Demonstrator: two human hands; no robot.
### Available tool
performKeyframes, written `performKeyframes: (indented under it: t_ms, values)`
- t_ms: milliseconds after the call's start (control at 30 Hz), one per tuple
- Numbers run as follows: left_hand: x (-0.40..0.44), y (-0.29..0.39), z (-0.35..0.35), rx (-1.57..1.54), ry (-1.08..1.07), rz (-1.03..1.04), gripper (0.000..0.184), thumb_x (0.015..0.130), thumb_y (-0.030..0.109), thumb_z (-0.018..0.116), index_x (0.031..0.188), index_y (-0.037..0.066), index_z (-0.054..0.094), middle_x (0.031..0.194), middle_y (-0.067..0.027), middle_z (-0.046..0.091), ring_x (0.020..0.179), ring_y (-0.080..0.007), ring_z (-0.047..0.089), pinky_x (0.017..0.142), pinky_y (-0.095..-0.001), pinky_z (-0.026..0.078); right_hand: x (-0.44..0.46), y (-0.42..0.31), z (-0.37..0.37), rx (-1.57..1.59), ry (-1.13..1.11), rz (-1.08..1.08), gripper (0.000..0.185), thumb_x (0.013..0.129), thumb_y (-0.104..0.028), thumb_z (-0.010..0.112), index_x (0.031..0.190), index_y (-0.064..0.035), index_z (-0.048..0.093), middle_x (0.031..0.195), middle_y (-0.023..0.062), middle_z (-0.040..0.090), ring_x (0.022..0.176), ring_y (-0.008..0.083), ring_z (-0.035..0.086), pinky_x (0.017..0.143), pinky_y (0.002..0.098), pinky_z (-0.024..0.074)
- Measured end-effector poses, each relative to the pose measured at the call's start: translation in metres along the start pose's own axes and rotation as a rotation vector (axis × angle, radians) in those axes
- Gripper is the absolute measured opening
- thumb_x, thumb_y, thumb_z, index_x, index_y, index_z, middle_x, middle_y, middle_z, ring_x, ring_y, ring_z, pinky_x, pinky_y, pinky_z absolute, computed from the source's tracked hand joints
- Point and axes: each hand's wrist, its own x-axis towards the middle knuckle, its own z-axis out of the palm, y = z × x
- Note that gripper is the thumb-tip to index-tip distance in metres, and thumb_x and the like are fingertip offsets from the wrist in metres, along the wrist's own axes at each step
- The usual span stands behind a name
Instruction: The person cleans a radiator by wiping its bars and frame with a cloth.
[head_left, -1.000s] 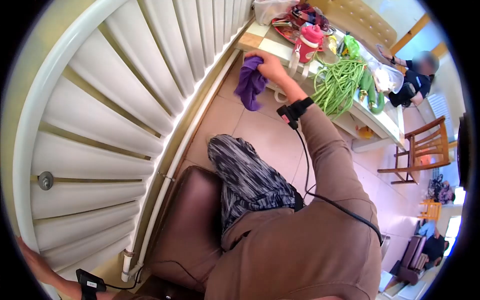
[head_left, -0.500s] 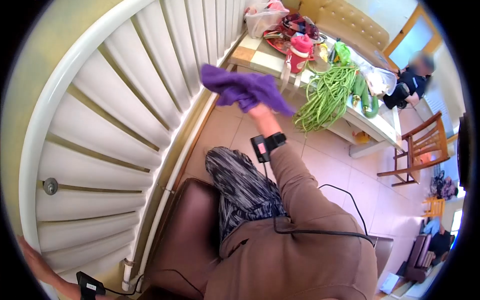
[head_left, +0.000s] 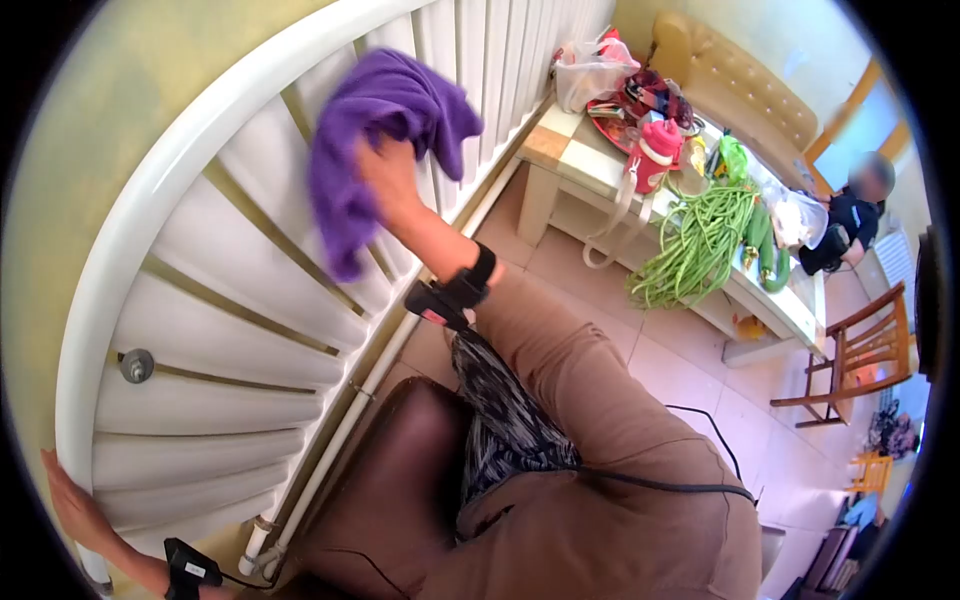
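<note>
My right hand (head_left: 388,180) grips a bunched purple cloth (head_left: 345,130), held against or just in front of the white radiator panels (head_left: 235,225). The cloth drapes around the fingers, hiding most of them, and is slightly blurred. At the lower left, my left hand (head_left: 75,500) lies at the radiator's curved white end rail (head_left: 75,350); its fingers are mostly out of sight, so their grip is unclear. Both wrists carry black strapped devices with cables.
A low table (head_left: 560,150) bears green long beans (head_left: 700,240), cucumbers (head_left: 765,250), a pink bottle (head_left: 655,155) and plastic bags. Beyond are a tan sofa (head_left: 730,70), a wooden chair (head_left: 850,360) and a seated person (head_left: 850,225). A pipe (head_left: 370,385) runs along the radiator's base.
My right hand has swung left with the purple cloth, from in front of the table to the radiator panels. My left hand stays at the rail. The view has shifted slightly.
</note>
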Motion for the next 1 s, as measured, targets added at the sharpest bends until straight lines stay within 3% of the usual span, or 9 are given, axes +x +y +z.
performKeyframes:
  t_ms: [133, 300, 500, 767, 800, 867, 900, 933, 1000]
  values:
    - [-0.001, -0.021, -0.001, 0.117, -0.084, -0.003, 0.05, 0.097, 0.04, 0.026, 0.133, 0.008, 0.041, 0.129, -0.011, 0.049, 0.118, -0.0244, 0.047, 0.098, -0.0293, 0.033, 0.033, -0.022, 0.036, -0.455, 0.19, -0.505, 0.027, 0.068, -0.023, 0.068, 0.089, -0.0065, 0.063, 0.099, 0.0157, 0.059, 0.097, 0.0346, 0.049, 0.088, 0.0432, 0.0351]
    - [0.022, -0.097, 0.036, -0.105, -0.166, -0.119, 0.052, 0.097, 0.041, 0.026, 0.132, 0.006, 0.041, 0.137, -0.0127, 0.04, 0.123, -0.0259, 0.04, 0.102, -0.0329, 0.027, 0.017, 0.024, 0.017, -0.521, 0.134, -0.496, 0.022, 0.068, -0.025, 0.069, 0.083, -0.0085, 0.065, 0.093, 0.0116, 0.063, 0.091, 0.0331, 0.055, 0.084, 0.0431, 0.039]
    - [0.0, 0.033, -0.019, 0.352, 0.254, 0.133, 0.046, 0.09, 0.048, 0.041, 0.087, 0.013, 0.071, 0.066, -0.0156, 0.064, 0.056, -0.0308, 0.061, 0.049, -0.0439, 0.046, -0.08, 0.107, -0.019, -0.579, 0.144, -0.105, 0.03, 0.07, -0.027, 0.067, 0.093, -0.008, 0.064, 0.1, 0.0129, 0.062, 0.097, 0.0344, 0.054, 0.089, 0.0418, 0.0379]
    - [0.004, 0.019, -0.013, 0.284, 0.26, 0.118, 0.049, 0.094, 0.041, 0.035, 0.078, 0.01, 0.069, 0.065, -0.0127, 0.064, 0.05, -0.0308, 0.058, 0.044, -0.0418, 0.043, -0.203, 0.18, -0.063, -0.629, 0.059, 0.418, 0.024, 0.08, -0.022, 0.059, 0.098, -0.0066, 0.062, 0.103, 0.0154, 0.058, 0.099, 0.0361, 0.051, 0.09, 0.0417, 0.037]
    - [0.012, -0.026, 0.004, 0.182, 0.126, 0.028, 0.044, 0.095, 0.043, 0.032, 0.096, 0.008, 0.059, 0.087, -0.0134, 0.058, 0.072, -0.0293, 0.054, 0.062, -0.0387, 0.039, -0.224, 0.216, -0.079, -0.808, -0.073, 0.085, 0.023, 0.082, -0.022, 0.056, 0.097, -0.0047, 0.06, 0.1, 0.0185, 0.058, 0.096, 0.0378, 0.052, 0.086, 0.0399, 0.0397]
    - [0.024, -0.077, 0.022, -0.026, -0.139, -0.148, 0.057, 0.095, 0.047, 0.027, 0.132, 0.006, 0.041, 0.13, -0.0148, 0.046, 0.117, -0.0264, 0.046, 0.099, -0.0323, 0.031, -0.212, 0.194, -0.077, -0.721, -0.054, 0.278, 0.023, 0.082, -0.021, 0.055, 0.097, -0.0046, 0.059, 0.099, 0.019, 0.057, 0.094, 0.0381, 0.052, 0.084, 0.0404, 0.0409]
    - [0.023, -0.086, 0.023, -0.025, -0.137, -0.147, 0.057, 0.095, 0.047, 0.027, 0.132, 0.006, 0.041, 0.13, -0.0148, 0.046, 0.117, -0.0264, 0.046, 0.099, -0.0323, 0.031, -0.203, 0.182, -0.076, -0.635, -0.042, 0.468, 0.022, 0.082, -0.021, 0.055, 0.097, -0.0046, 0.059, 0.097, 0.0196, 0.057, 0.093, 0.0384, 0.052, 0.082, 0.0408, 0.0421]
    - [0.022, -0.079, 0.021, -0.018, -0.157, -0.095, 0.057, 0.095, 0.047, 0.028, 0.131, 0.006, 0.042, 0.128, -0.0147, 0.049, 0.115, -0.0264, 0.048, 0.097, -0.0315, 0.033, -0.206, 0.189, -0.077, -0.952, -0.178, 0.266, 0.025, 0.086, -0.026, 0.052, 0.1, -0.0052, 0.057, 0.096, 0.0153, 0.059, 0.088, 0.0316, 0.055, 0.077, 0.0404, 0.0443]
    - [0.017, -0.07, 0.016, -0.028, -0.162, 0.001, 0.057, 0.095, 0.047, 0.028, 0.13, 0.006, 0.044, 0.125, -0.014, 0.052, 0.112, -0.0262, 0.051, 0.095, -0.0301, 0.035, -0.173, 0.196, -0.069, 0.271, 0.481, 0.962, 0.035, 0.089, -0.037, 0.049, 0.104, -0.0052, 0.054, 0.095, 0.0087, 0.058, 0.086, 0.0225, 0.056, 0.075, 0.0377, 0.0451]
